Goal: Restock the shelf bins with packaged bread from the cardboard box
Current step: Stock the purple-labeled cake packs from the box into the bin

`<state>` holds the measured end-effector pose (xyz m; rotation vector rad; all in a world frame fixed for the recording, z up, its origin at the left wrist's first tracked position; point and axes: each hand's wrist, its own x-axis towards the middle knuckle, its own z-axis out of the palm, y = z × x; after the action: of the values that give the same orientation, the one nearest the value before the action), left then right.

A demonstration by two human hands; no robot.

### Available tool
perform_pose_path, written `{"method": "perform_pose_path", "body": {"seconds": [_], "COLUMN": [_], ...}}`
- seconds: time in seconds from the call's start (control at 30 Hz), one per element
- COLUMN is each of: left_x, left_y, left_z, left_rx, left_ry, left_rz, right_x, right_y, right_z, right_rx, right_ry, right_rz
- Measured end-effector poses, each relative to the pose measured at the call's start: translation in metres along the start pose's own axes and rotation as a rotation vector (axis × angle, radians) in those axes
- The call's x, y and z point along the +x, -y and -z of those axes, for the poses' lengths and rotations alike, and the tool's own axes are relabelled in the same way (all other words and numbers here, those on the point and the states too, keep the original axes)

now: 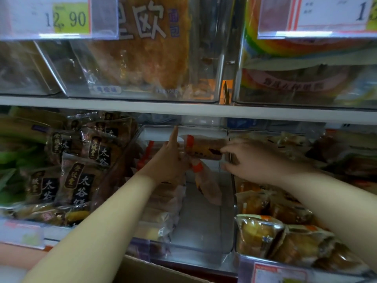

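Both my arms reach into a clear plastic shelf bin (pixel 208 225) on the lower shelf. My right hand (pixel 253 160) pinches the end of a packaged bread (pixel 204 149) with a red band, held level near the back of the bin. My left hand (pixel 169 160) grips a second packaged bread (pixel 207 185) that hangs tilted downward, its index finger pointing up. More packets of the same bread (pixel 161 207) are stacked along the bin's left side. A corner of the cardboard box (pixel 155 272) shows at the bottom edge.
Dark-labelled bread packs (pixel 81 178) fill the bin to the left; golden buns (pixel 271 235) fill the bin to the right. The upper shelf (pixel 122 107) hangs low over my hands and carries clear bins and price tags (pixel 67 17).
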<state>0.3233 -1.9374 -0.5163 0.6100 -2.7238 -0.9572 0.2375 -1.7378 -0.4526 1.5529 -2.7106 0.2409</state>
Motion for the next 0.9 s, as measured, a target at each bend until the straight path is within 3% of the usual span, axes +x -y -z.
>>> {"method": "perform_pose_path", "body": {"seconds": [0.13,0.27,0.57,0.7,0.77,0.9], "left_x": [-0.007,0.005,0.014,0.01,0.009,0.016], "left_y": [-0.015,-0.02,-0.024,-0.023,-0.024,-0.031], "left_z": [-0.006,-0.003,-0.004,-0.002,-0.005,-0.008], "left_rx": [-0.095,-0.377,0.027,0.239,0.135,-0.11], "left_ry": [0.008,0.087,0.164,-0.04,-0.119,0.026], "left_rz": [-0.023,0.067,0.027,-0.028,-0.006,0.144], "right_x": [-0.006,-0.004,-0.008,-0.009,-0.009,-0.011], "right_y": [-0.003,-0.005,-0.006,-0.006,-0.006,-0.003], "right_z": [0.0,-0.002,-0.002,-0.002,-0.002,-0.002], "right_rx": [0.03,0.068,0.053,0.063,0.057,0.054], "right_ry": [0.024,0.034,0.074,0.08,0.081,0.066], "right_rz": [0.019,0.044,0.025,0.028,0.029,0.035]}}
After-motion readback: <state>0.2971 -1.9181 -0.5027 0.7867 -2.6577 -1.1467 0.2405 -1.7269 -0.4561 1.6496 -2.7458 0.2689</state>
